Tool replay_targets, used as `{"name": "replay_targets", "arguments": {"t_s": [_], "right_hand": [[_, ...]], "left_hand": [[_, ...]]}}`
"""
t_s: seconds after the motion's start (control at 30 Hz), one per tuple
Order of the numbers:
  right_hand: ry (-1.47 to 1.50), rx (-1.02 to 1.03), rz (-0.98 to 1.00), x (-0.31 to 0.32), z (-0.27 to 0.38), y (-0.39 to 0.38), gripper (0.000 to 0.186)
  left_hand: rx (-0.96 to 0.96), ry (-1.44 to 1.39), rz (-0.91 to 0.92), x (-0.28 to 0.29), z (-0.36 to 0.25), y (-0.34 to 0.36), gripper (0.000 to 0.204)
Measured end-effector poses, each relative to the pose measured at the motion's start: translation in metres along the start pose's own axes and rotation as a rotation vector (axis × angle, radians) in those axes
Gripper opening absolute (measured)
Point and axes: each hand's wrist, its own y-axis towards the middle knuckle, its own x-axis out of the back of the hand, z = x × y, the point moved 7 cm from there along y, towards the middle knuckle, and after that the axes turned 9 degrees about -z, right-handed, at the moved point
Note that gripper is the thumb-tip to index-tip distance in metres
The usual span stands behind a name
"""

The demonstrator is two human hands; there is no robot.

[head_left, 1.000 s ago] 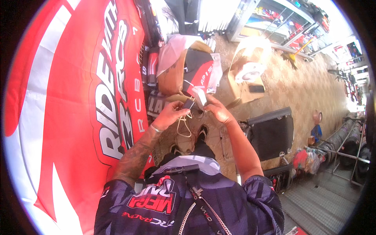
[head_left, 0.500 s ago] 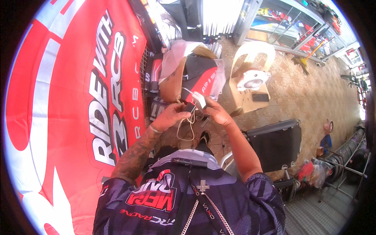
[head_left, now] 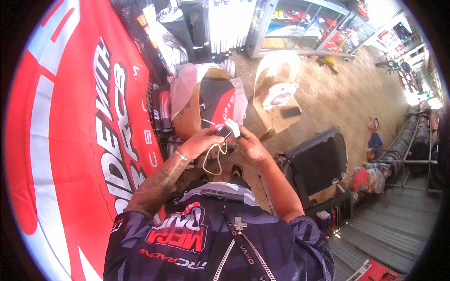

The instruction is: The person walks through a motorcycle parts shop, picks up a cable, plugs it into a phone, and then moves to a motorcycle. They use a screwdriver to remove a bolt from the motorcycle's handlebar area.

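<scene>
In front of my chest, my left hand (head_left: 201, 144) pinches a small black block (head_left: 224, 133) between thumb and fingers. Against it, my right hand (head_left: 251, 144) grips a white block (head_left: 232, 126). The two pieces meet or overlap; whether they are joined I cannot tell. A pale cord (head_left: 206, 169) hangs in a loop below the hands, and a white cable end (head_left: 207, 122) sticks out beyond them. Just past my hands stands an open cardboard box (head_left: 187, 122) containing black and red fabric-like items (head_left: 213, 96).
To the right of the box, a beige plastic chair (head_left: 268, 119) carries a white fan (head_left: 280, 95) and a dark phone-like slab (head_left: 290, 112). A black padded seat (head_left: 318, 161) is near my right arm. A red banner (head_left: 70, 164) fills the left side; tyres (head_left: 398, 145) lie at far right.
My view has shifted, so the surroundings sit further left and tilt slightly. Both hands keep hold of the same pieces, close together, and the cord still hangs in a loop.
</scene>
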Motion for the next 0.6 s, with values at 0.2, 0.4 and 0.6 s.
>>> {"name": "replay_targets", "arguments": {"t_s": [0.2,0.4,0.6], "right_hand": [[-0.056,0.083,-0.059,-0.021,-0.001,-0.01,0.065],[-0.124,0.089,-0.062,-0.008,-0.009,-0.001,0.07],[0.211,-0.156,-0.191,0.081,-0.067,0.025,0.064]], "left_hand": [[0.058,-0.012,0.042,0.013,0.01,-0.002,0.033],[0.098,-0.065,-0.027,0.004,-0.004,0.022,0.028],[0.175,0.185,-0.125,-0.009,0.011,0.091,0.033]]}}
